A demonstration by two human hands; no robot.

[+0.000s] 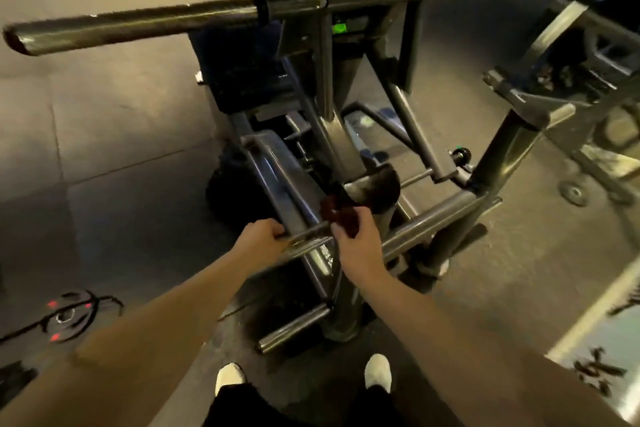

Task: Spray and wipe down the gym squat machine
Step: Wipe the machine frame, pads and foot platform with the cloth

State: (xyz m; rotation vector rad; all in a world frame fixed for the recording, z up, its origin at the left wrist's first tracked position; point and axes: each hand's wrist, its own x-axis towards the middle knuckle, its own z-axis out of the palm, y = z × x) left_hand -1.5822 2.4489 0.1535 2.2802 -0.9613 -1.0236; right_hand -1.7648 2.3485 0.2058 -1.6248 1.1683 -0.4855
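Left hand [262,237] grips (fingers curled round) the low crossbar [429,220] of the squat machine [325,80]; right hand [356,248] pinches a dark red cloth [341,215] just beside that bar; likely best wiped lengthwise, pressing evenly.

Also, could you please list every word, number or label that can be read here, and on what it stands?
Nothing is legible.
White label on the squat machine, low on its frame: too blurred.
Green sticker, higher on the machine: too blurred.
Black marking with red dots on the floor: no readable letters.
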